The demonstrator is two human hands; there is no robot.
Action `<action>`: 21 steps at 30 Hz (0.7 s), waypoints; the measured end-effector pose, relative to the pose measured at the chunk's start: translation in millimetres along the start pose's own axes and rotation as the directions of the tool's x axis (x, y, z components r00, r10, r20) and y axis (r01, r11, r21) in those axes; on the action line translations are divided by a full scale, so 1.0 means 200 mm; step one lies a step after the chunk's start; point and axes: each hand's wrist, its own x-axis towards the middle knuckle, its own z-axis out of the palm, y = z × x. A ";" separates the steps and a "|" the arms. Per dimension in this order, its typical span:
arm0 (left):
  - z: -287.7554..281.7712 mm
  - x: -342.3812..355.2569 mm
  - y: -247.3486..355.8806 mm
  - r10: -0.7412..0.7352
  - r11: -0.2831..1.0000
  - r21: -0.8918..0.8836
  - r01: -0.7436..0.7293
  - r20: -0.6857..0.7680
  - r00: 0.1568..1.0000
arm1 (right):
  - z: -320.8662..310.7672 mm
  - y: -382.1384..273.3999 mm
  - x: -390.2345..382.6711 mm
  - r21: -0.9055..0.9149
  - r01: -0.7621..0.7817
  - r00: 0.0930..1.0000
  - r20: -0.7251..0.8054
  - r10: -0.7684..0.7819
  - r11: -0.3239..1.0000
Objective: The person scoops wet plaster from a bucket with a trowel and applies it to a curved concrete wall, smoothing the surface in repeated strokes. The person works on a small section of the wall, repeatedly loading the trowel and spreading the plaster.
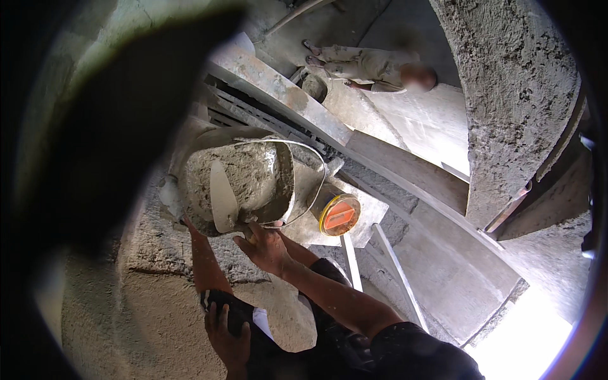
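Note:
My right hand [267, 251] is closed around the handle of a trowel. The trowel's pale pointed blade [223, 197] rests on wet grey mortar [256, 170] inside a wide bucket [286, 180]. A wire bail [322, 158] loops over that bucket's right side. Down at the lower left, my left hand [228, 339] lies on the dark shorts over my knee, fingers spread and holding nothing. To the right of the mortar stands a smaller yellow-rimmed bucket [323, 221], with an orange block-shaped tool [340, 215] in its mouth.
My bare leg [209, 266] reaches up beside the mortar bucket. Pale bars [399, 275] slope down to the right. A long beam [285, 92] crosses behind the buckets. Beyond it is another person [373, 66], near a dark bucket [313, 87]. Rough plastered wall [513, 82] fills the upper right.

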 end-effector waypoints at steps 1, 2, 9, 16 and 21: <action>0.03 0.00 0.00 -0.014 1.000 -0.003 0.014 -0.003 1.000 | 0.00 0.02 0.01 -0.011 -0.099 0.991 0.086 0.099 0.995; 0.06 0.00 0.00 -0.014 1.000 -0.009 0.014 -0.022 1.000 | -0.01 0.04 0.02 -0.038 -0.193 0.967 0.164 0.196 0.980; 0.20 0.00 -0.01 0.058 0.997 0.047 -0.054 -0.091 0.994 | -0.13 0.23 0.04 -0.175 -0.163 0.964 0.181 0.194 0.971; 0.30 0.03 0.00 0.068 0.996 0.064 -0.062 -0.098 0.993 | -0.22 0.40 0.01 -0.234 -0.314 0.935 0.092 0.342 0.920; 0.34 0.04 0.01 0.010 0.992 0.128 0.000 -0.081 0.997 | -0.30 0.50 0.05 -0.401 -0.136 0.982 0.064 0.175 0.906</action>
